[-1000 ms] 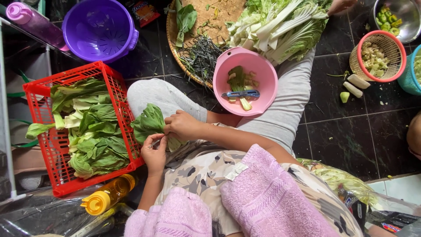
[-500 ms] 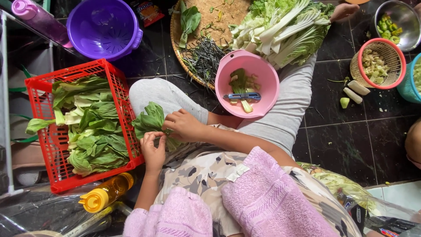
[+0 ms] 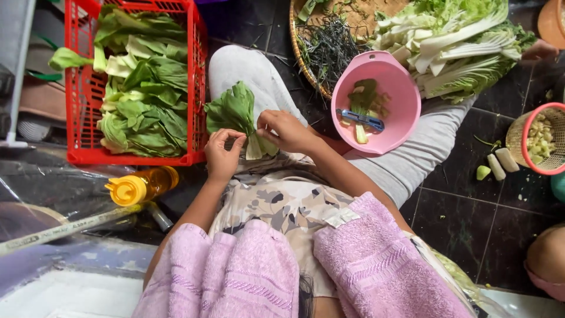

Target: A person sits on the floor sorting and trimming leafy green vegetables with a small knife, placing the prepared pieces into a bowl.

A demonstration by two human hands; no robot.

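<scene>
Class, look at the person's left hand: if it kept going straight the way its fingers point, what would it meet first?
The left hand points up the picture, so it would first meet the leafy green bunch its fingertips already touch. Beyond lies the grey-trousered knee, though depth is hard to judge.

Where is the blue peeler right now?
The blue peeler lies inside the pink bowl with vegetable scraps, right of the right hand, below the piled cabbage.

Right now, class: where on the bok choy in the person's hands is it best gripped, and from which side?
Grip the bok choy at its pale stem base, coming from below: the stalks bunch firmly there near both hands, while the floppy leaves fan upward.
</scene>
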